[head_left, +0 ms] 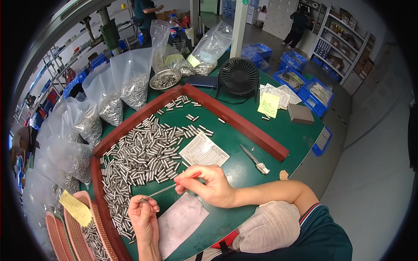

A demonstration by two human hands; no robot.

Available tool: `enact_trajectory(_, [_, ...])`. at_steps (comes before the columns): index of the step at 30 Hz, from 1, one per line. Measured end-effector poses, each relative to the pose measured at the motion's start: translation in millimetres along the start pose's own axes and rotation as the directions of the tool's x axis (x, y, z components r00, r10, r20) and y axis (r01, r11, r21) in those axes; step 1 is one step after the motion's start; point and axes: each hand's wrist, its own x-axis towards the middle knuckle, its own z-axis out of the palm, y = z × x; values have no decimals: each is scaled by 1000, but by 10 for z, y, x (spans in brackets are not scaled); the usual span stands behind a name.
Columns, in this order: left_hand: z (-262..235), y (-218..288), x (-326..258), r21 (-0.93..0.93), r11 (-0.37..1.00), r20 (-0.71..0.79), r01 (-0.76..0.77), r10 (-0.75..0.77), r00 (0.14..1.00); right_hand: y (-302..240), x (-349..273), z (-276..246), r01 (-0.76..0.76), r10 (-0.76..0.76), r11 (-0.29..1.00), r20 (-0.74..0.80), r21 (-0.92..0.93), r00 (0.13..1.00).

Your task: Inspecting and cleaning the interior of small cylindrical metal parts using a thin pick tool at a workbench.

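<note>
In my right hand [209, 186] is a slim red-handled tool [165, 190] with a thin metal shaft, pinched between thumb and fingers. The shaft slants down to the left. Its tip meets the fingertips of my left hand [143, 217], which are closed round a small metal piece [143, 200], mostly hidden; it looks like one of the metal pins. A big pile of short silvery metal pins [146, 150] spreads over the green table beyond my left hand. Between and below my hands lies a stained pale cloth [180, 224].
Red-brown bars [235, 123] fence the pins. A printed card [204, 149], a knife [254, 159] and a black fan [239, 76] are on the table. Bags of pins [133, 87] and a metal bowl [165, 79] stand outside the bars; pink baskets [78, 226] sit at left. Two people are farther off.
</note>
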Motion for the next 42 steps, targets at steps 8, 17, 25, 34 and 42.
enact_trajectory(8, [69,-28,0,247,938,118,-244,221,968,108,89,-74,-439,504,815,-89,377,859])
enact_trajectory(17, [23,-10,-9,183,973,38,-141,136,990,62,111,-73,-378,422,833,-22,404,906])
enact_trajectory(25, [-30,9,11,-86,992,77,90,-84,993,-47,-38,-4,-67,74,989,-49,132,996])
enact_trajectory(34, [-79,52,49,-85,994,25,73,-72,997,-72,23,5,1,5,997,-76,78,997])
enact_trajectory(42, [-19,50,46,-51,985,37,168,-166,985,-14,44,7,94,-93,991,13,-99,996])
